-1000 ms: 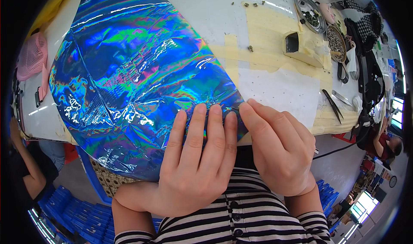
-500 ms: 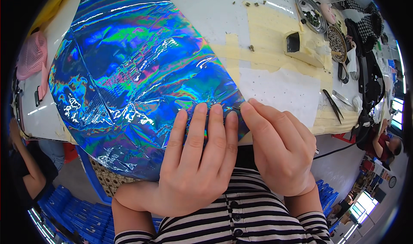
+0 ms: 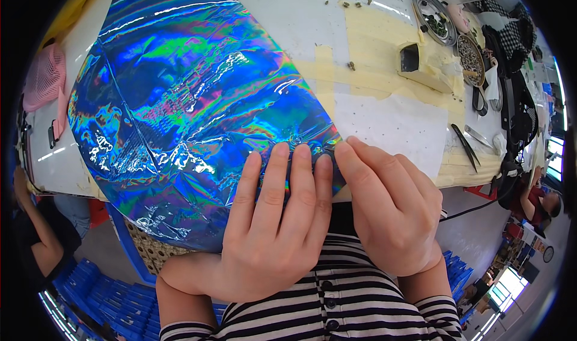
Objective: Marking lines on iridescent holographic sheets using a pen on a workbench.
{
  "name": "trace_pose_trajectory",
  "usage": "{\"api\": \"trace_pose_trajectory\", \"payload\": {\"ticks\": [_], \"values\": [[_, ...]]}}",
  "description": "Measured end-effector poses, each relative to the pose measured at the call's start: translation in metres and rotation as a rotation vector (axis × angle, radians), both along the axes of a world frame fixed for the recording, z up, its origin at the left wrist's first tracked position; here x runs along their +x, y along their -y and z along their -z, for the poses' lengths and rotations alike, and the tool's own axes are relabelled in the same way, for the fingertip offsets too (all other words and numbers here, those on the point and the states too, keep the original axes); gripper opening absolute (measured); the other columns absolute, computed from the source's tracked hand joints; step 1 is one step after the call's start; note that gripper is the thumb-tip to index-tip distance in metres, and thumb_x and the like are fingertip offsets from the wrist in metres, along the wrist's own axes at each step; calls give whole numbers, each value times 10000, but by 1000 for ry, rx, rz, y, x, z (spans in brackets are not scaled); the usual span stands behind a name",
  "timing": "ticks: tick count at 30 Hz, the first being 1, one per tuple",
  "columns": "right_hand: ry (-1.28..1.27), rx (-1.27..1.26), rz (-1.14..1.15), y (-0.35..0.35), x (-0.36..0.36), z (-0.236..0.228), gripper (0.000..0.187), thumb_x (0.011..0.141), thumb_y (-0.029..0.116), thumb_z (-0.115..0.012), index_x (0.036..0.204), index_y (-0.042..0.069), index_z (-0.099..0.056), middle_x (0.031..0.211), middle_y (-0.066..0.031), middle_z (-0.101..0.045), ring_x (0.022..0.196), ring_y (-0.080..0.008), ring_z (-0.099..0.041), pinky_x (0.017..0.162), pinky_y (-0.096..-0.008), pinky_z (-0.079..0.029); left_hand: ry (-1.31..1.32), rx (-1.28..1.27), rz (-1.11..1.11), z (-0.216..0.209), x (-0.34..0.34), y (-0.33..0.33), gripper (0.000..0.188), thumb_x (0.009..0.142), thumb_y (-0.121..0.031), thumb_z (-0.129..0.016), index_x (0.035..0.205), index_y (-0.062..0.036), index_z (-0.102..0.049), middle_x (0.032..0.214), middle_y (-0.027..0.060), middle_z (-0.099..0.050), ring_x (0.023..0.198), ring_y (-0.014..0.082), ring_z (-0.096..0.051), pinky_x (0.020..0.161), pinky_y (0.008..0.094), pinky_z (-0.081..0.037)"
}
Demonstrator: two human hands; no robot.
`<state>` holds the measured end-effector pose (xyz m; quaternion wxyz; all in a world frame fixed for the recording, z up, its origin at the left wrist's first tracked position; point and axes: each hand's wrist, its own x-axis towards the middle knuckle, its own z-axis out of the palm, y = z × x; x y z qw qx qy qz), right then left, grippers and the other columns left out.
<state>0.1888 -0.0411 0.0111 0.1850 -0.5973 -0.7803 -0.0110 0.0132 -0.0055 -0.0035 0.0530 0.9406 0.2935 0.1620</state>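
A large sheet of shiny blue iridescent film [image 3: 180,94], creased and wrinkled, lies over the left and middle of the white table and droops past its near edge. My left hand [image 3: 276,221] rests flat on the film's near part, fingers stretched out and pointing away from me. Beside it, my right hand [image 3: 393,205] is closed, thumb and forefinger pinching the film's right edge near its corner. The right thumb and the underside of that corner are hidden.
On the right stand a round metal tray [image 3: 434,19], a bowl of small beads [image 3: 470,58], a taped box [image 3: 424,70], black tweezers [image 3: 464,147] and silver tweezers [image 3: 478,138]. A pink mesh basket [image 3: 45,76] is at the left. Blue crates [image 3: 111,299] are stacked below. People sit at both sides.
Both hands stay nearly in place. Reflections on the film by the right fingertips have shifted slightly, with the corner there moved a little.
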Motion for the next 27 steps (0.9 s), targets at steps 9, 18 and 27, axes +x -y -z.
{"api": "trace_pose_trajectory", "payload": {"ticks": [9, 18, 27], "values": [[-11, -12, -12, 0, 2, 0, 338, 747, 82, -672, 1057, -50, -690, 1021, -175, -688, 674, -178, -623, 523, -271, -497, 2, -8, -8, 0, 0, 0, 325, 863, -93, -663, 1138, 73, -709, 1238, 257, -640, 1172, 434, -610, 976, 552, -520], [-200, -68, 74, -2, 3, -4, 282, 747, -31, -697, 1028, -13, -703, 953, -123, -723, 702, -231, -663, 604, -313, -531, -3, 84, -45, 7, 1, 1, 297, 873, -111, -579, 1106, -4, -731, 1170, 161, -668, 1157, 344, -629, 1006, 500, -528], [46, 37, -162, -18, 27, -4, 310, 673, 132, -706, 979, 86, -719, 976, -56, -714, 723, -175, -605, 603, -298, -469, 4, 94, -50, 8, 1, 1, 281, 878, -107, -586, 1096, -4, -730, 1164, 161, -672, 1155, 338, -631, 1002, 495, -530]]}}
